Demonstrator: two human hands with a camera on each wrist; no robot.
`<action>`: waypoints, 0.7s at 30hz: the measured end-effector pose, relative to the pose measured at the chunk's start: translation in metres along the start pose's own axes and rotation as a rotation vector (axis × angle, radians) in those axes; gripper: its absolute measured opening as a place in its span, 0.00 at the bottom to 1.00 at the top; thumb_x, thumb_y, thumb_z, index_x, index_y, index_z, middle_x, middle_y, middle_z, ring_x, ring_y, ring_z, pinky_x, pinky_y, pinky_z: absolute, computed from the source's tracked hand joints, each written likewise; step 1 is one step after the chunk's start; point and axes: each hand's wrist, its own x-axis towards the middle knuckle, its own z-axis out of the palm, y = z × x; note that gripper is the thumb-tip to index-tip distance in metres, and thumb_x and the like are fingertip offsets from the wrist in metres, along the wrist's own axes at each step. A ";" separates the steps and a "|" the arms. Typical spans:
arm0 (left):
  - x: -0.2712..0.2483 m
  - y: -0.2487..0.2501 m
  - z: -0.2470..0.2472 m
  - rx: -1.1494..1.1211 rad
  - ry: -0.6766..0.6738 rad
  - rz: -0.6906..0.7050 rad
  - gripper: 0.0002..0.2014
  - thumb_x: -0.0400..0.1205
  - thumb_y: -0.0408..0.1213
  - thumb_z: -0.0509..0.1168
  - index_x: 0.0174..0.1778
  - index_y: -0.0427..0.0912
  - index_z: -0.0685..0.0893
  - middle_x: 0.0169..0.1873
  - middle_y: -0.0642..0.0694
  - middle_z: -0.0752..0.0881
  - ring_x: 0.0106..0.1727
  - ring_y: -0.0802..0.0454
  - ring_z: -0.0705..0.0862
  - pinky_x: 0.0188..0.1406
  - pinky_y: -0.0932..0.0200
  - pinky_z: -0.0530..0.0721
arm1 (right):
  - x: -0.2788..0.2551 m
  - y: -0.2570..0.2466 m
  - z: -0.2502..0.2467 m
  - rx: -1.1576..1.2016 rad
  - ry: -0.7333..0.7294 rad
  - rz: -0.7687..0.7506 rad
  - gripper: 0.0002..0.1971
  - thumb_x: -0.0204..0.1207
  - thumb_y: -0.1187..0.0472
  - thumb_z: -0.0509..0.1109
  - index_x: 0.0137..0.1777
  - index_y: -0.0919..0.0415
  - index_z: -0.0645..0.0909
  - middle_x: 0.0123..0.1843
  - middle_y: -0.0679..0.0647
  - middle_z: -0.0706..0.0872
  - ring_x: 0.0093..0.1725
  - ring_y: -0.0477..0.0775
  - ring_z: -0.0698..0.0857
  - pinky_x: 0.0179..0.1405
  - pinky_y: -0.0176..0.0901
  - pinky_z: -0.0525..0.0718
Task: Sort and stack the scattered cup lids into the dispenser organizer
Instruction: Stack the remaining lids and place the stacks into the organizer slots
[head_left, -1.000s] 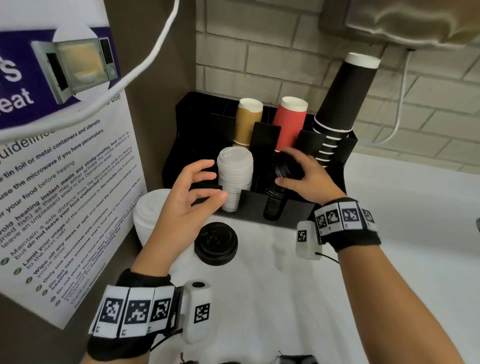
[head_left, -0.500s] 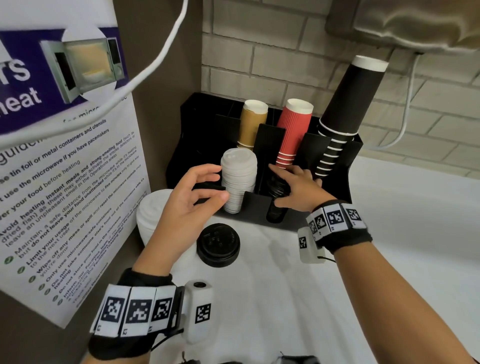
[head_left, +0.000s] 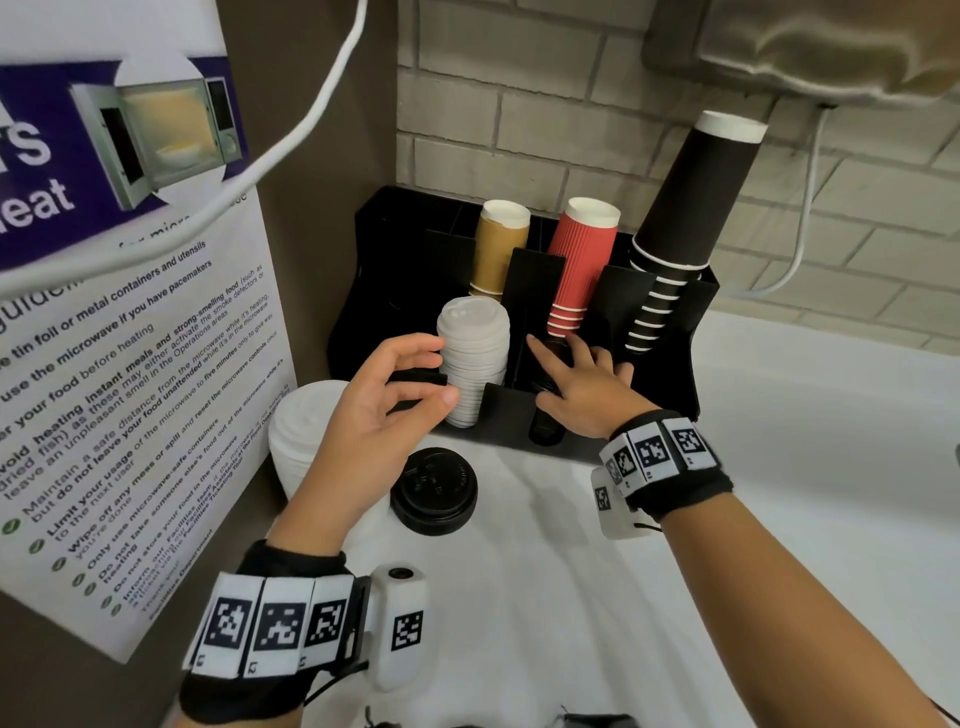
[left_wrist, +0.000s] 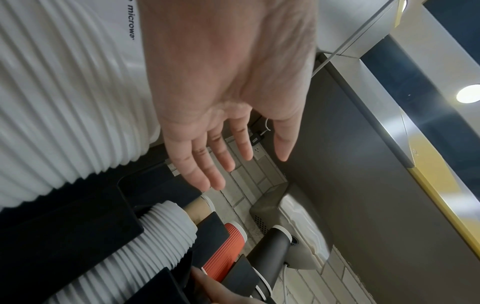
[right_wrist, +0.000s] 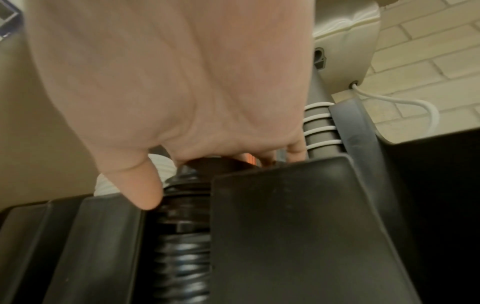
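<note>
A black organizer (head_left: 660, 364) holds a stack of white lids (head_left: 472, 364) in one front slot and a stack of black lids (head_left: 545, 428) in the slot beside it. My right hand (head_left: 576, 374) lies flat on top of the black lid stack (right_wrist: 182, 236), fingers straight and pressing down. My left hand (head_left: 410, 379) hovers just left of the white lids (left_wrist: 161, 236), fingers relaxed and holding nothing. One loose black lid (head_left: 434, 491) lies on the white counter in front of the organizer. A second pile of white lids (head_left: 306, 431) stands on the counter at the left.
Tan cups (head_left: 498, 249), red cups (head_left: 582, 270) and tall black cups (head_left: 685, 218) lean in the organizer's rear slots. A poster panel (head_left: 130, 364) walls off the left side. The brick wall (head_left: 571, 119) and a white cable (head_left: 802, 223) are behind. The white counter (head_left: 805, 467) stretches right.
My right hand has brought a black lid down onto the black stack in the slot and now presses flat on it. The left hand has barely moved.
</note>
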 end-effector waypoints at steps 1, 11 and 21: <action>0.000 -0.001 0.001 -0.001 0.002 -0.001 0.18 0.74 0.44 0.71 0.57 0.69 0.82 0.57 0.59 0.84 0.52 0.57 0.88 0.52 0.66 0.83 | 0.000 0.000 0.000 0.001 -0.007 0.001 0.36 0.82 0.45 0.56 0.83 0.34 0.37 0.86 0.59 0.42 0.81 0.70 0.53 0.75 0.68 0.53; 0.000 0.001 0.000 0.002 -0.002 0.003 0.18 0.74 0.44 0.71 0.55 0.71 0.83 0.56 0.61 0.84 0.52 0.58 0.88 0.52 0.66 0.83 | -0.005 0.004 0.002 0.027 0.099 -0.062 0.42 0.77 0.48 0.65 0.85 0.43 0.43 0.86 0.55 0.44 0.84 0.62 0.43 0.75 0.72 0.50; 0.000 0.004 0.002 -0.004 0.004 -0.011 0.18 0.74 0.43 0.70 0.59 0.63 0.82 0.59 0.55 0.83 0.52 0.58 0.87 0.53 0.65 0.83 | -0.028 -0.027 -0.006 0.182 0.391 -0.345 0.28 0.72 0.62 0.67 0.74 0.56 0.73 0.69 0.56 0.75 0.69 0.61 0.72 0.67 0.58 0.72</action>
